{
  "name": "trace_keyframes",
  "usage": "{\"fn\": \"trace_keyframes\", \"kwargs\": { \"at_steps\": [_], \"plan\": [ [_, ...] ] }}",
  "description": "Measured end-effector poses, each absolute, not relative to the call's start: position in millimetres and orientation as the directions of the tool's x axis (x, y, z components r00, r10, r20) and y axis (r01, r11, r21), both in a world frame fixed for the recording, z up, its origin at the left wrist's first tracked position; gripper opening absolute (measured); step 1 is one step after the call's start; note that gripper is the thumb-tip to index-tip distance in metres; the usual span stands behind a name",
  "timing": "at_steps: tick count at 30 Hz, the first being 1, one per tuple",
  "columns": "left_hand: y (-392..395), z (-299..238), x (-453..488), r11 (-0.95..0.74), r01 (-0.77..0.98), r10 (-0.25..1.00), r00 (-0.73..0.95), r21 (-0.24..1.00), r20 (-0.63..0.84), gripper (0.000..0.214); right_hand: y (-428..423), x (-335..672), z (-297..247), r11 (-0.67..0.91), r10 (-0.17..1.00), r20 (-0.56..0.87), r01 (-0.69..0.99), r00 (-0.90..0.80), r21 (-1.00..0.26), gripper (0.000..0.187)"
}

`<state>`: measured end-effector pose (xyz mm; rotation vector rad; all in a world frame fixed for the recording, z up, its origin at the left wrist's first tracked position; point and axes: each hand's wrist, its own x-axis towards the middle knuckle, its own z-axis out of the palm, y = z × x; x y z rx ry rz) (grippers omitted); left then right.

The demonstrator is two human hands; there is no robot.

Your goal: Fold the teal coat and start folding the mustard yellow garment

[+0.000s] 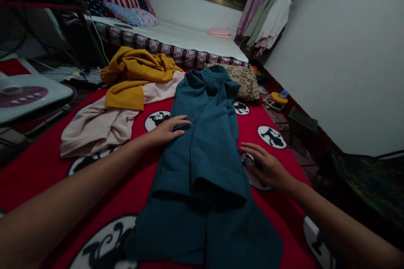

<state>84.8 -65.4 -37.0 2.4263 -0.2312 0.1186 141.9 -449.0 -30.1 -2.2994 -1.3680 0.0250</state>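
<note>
Teal garment (205, 143) lay spread lengthwise down the middle of the red blanket (132, 193), its lower part folded up over itself, and both hands worked at its sides. The left hand (168, 129) rested flat on the garment's left edge, fingers (181, 122) stretched out and loosely together, gripping nothing. The right hand (268, 168) lay palm down just beside the garment's right edge, fingers (252, 149) spread, their tips touching the cloth without closing on it. Toward the blanket's far left corner lay a pale pink garment (101, 124) with a mustard-yellow garment (135, 73) heaped partly on top of it. A patterned beige cushion (246, 80) sat at the blanket's far edge, just behind the teal collar. Beyond stood a bed (189, 40) with a white sheet.
</note>
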Motion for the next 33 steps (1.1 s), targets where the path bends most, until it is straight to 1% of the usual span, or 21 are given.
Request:
{"fn": "trace_keyframes", "kwargs": {
  "at_steps": [3, 5, 7, 9, 11, 13, 15, 18, 21, 23, 24, 26, 29, 31, 32, 33],
  "plan": [
    [-52, -32, 41, -0.755, -0.289, -0.292, 0.952, 0.589, 0.093, 0.041, -449, 122, -38, -0.365, 0.85, 0.24, 0.853, 0.469, -0.373, 0.061],
    [-49, -26, 20, -0.763, -0.34, -0.385, 0.922, 0.55, 0.036, 0.052, -444, 116, -41, -0.356, 0.843, 0.281, 0.868, 0.458, -0.346, 0.062],
    [-50, -21, 7, -0.77, -0.384, -0.448, 0.894, 0.509, -0.002, 0.064, -439, 116, -42, -0.353, 0.837, 0.314, 0.881, 0.448, -0.317, 0.061],
    [-51, -18, 1, -0.776, -0.412, -0.476, 0.879, 0.478, -0.014, 0.072, -435, 120, -43, -0.349, 0.835, 0.328, 0.886, 0.442, -0.305, 0.061],
    [-51, -16, 1, -0.78, -0.429, -0.494, 0.869, 0.455, -0.029, 0.075, -435, 125, -42, -0.337, 0.84, 0.328, 0.89, 0.431, -0.307, 0.061],
    [-51, -13, 3, -0.789, -0.426, -0.491, 0.87, 0.443, -0.038, 0.072, -438, 128, -42, -0.334, 0.844, 0.32, 0.889, 0.43, -0.314, 0.061],
    [-54, -7, 5, -0.795, -0.408, -0.467, 0.884, 0.449, -0.022, 0.065, -443, 127, -41, -0.355, 0.826, 0.328, 0.874, 0.459, -0.331, 0.057],
    [-71, 5, 5, -0.769, -0.423, -0.472, 0.882, 0.479, 0.022, 0.059, -448, 119, -38, -0.369, 0.771, 0.375, 0.841, 0.515, -0.396, 0.044],
    [-99, 15, 5, -0.72, -0.496, -0.561, 0.828, 0.486, 0.013, 0.074, -447, 110, -35, -0.35, 0.754, 0.389, 0.825, 0.529, -0.443, 0.033],
    [-116, 17, 6, -0.688, -0.549, -0.618, 0.786, 0.474, 0.012, 0.085, -445, 102, -31, -0.346, 0.755, 0.389, 0.825, 0.527, -0.447, 0.032],
    [-123, 17, 7, -0.675, -0.572, -0.638, 0.77, 0.466, 0.021, 0.088, -444, 98, -28, -0.344, 0.752, 0.395, 0.826, 0.527, -0.447, 0.032],
    [-130, 17, 10, -0.657, -0.605, -0.656, 0.753, 0.45, 0.053, 0.084, -445, 87, -21, -0.332, 0.737, 0.419, 0.824, 0.531, -0.46, 0.03],
    [-134, 18, 8, -0.637, -0.628, -0.657, 0.746, 0.446, 0.113, 0.072, -455, 66, -8, -0.279, 0.733, 0.451, 0.829, 0.51, -0.484, 0.018],
    [-136, 20, 2, -0.606, -0.655, -0.672, 0.725, 0.451, 0.151, 0.066, -465, 53, -2, -0.22, 0.786, 0.438, 0.859, 0.436, -0.462, 0.009],
    [-138, 22, -1, -0.586, -0.674, -0.687, 0.708, 0.45, 0.165, 0.062, -470, 47, -1, -0.194, 0.823, 0.414, 0.877, 0.389, -0.439, 0.009],
    [-140, 23, -5, -0.568, -0.694, -0.706, 0.687, 0.443, 0.172, 0.058, -475, 42, 0, -0.173, 0.861, 0.376, 0.892, 0.343, -0.416, 0.016]
  ]
}}
